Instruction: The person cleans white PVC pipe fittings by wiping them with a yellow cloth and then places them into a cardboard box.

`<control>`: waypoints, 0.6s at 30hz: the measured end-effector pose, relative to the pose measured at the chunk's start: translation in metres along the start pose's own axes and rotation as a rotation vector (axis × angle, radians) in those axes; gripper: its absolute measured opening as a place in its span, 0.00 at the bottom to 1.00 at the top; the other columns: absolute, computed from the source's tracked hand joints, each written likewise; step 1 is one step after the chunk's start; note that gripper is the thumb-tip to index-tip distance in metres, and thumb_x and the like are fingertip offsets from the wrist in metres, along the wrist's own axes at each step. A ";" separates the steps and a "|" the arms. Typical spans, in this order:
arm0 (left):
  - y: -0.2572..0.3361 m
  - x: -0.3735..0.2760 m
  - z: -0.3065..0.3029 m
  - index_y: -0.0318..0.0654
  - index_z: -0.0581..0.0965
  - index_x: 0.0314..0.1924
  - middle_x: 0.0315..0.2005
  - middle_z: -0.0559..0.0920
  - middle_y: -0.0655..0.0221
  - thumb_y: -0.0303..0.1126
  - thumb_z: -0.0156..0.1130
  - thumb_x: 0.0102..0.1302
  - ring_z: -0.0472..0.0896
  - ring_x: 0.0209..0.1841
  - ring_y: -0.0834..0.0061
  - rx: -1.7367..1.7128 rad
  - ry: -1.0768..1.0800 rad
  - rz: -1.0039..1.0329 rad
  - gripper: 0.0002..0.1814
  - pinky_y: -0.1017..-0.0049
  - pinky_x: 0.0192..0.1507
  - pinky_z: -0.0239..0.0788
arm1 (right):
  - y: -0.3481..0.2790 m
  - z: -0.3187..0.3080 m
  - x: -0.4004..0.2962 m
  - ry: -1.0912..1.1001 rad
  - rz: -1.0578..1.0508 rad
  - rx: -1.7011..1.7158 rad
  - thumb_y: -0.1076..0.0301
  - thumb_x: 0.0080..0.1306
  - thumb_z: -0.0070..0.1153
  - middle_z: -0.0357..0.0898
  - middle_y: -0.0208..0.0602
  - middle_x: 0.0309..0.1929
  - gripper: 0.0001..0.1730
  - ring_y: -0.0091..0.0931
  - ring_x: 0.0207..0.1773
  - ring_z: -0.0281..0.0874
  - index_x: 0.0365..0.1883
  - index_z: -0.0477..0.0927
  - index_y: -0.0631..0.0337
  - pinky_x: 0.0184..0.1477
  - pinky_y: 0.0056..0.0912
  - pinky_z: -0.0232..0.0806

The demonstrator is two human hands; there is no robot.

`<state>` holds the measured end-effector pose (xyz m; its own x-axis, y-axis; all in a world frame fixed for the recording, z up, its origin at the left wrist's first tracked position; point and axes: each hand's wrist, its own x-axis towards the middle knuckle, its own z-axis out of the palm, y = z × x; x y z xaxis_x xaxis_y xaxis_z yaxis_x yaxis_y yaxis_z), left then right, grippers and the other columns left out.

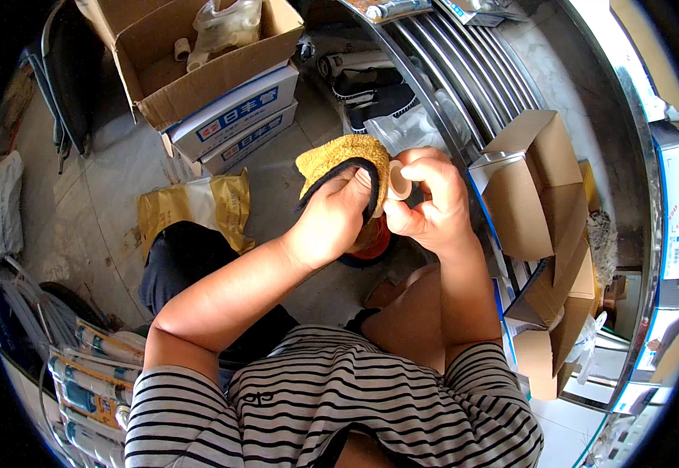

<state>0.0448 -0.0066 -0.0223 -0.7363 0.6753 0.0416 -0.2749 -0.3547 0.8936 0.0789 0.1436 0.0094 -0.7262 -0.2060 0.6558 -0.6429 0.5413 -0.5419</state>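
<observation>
My left hand (336, 213) is closed on a yellow cloth with a black edge (345, 153), its thumb tucked into a fold. Against the cloth's right side is a pale, ring-ended plastic pipe fitting (399, 181). My right hand (433, 202) pinches this fitting between thumb and fingers. The far end of the fitting is hidden by the cloth and my left hand.
An open cardboard box (170, 96) with similar fittings stands on white boxes (240, 120) ahead to the left. A yellow plastic bag (222, 205) lies on the floor. Metal slats (456, 70) and open cartons (515, 205) are on the right. Packaged items (91, 398) sit lower left.
</observation>
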 end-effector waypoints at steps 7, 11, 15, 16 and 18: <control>0.001 0.007 -0.002 0.30 0.71 0.38 0.32 0.75 0.66 0.36 0.37 0.69 0.72 0.35 0.80 0.122 0.069 0.059 0.17 0.81 0.40 0.63 | -0.005 0.002 0.006 -0.061 -0.169 -0.112 0.72 0.44 0.61 0.71 0.40 0.32 0.22 0.36 0.31 0.71 0.38 0.66 0.57 0.32 0.34 0.65; 0.012 0.005 0.001 0.32 0.71 0.37 0.31 0.76 0.67 0.34 0.39 0.68 0.74 0.34 0.80 -0.306 0.099 -0.171 0.14 0.82 0.36 0.65 | 0.001 -0.002 -0.004 -0.095 -0.025 0.092 0.73 0.47 0.61 0.70 0.44 0.37 0.23 0.30 0.38 0.70 0.38 0.63 0.59 0.40 0.30 0.65; 0.028 0.012 -0.005 0.35 0.72 0.38 0.31 0.76 0.68 0.33 0.46 0.65 0.76 0.31 0.79 -0.394 0.033 -0.377 0.10 0.78 0.33 0.70 | -0.007 0.005 -0.005 0.033 0.096 0.584 0.76 0.49 0.58 0.70 0.49 0.41 0.24 0.29 0.39 0.71 0.41 0.59 0.59 0.42 0.29 0.64; 0.021 0.014 -0.012 0.37 0.71 0.42 0.35 0.77 0.67 0.36 0.44 0.65 0.77 0.35 0.75 -0.424 -0.010 -0.384 0.13 0.75 0.38 0.71 | -0.008 0.006 -0.003 0.041 0.089 0.663 0.79 0.50 0.56 0.69 0.52 0.43 0.25 0.27 0.40 0.70 0.42 0.56 0.60 0.43 0.28 0.64; 0.021 0.013 -0.016 0.37 0.71 0.45 0.38 0.77 0.65 0.39 0.43 0.65 0.77 0.37 0.73 -0.569 -0.049 -0.393 0.16 0.73 0.40 0.70 | -0.007 0.002 -0.001 0.035 0.115 0.616 0.80 0.50 0.55 0.70 0.51 0.43 0.26 0.25 0.37 0.69 0.42 0.55 0.60 0.41 0.26 0.64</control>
<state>0.0190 -0.0157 -0.0104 -0.4907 0.8469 -0.2049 -0.8070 -0.3531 0.4735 0.0836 0.1380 0.0117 -0.7975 -0.1420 0.5864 -0.5908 -0.0129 -0.8067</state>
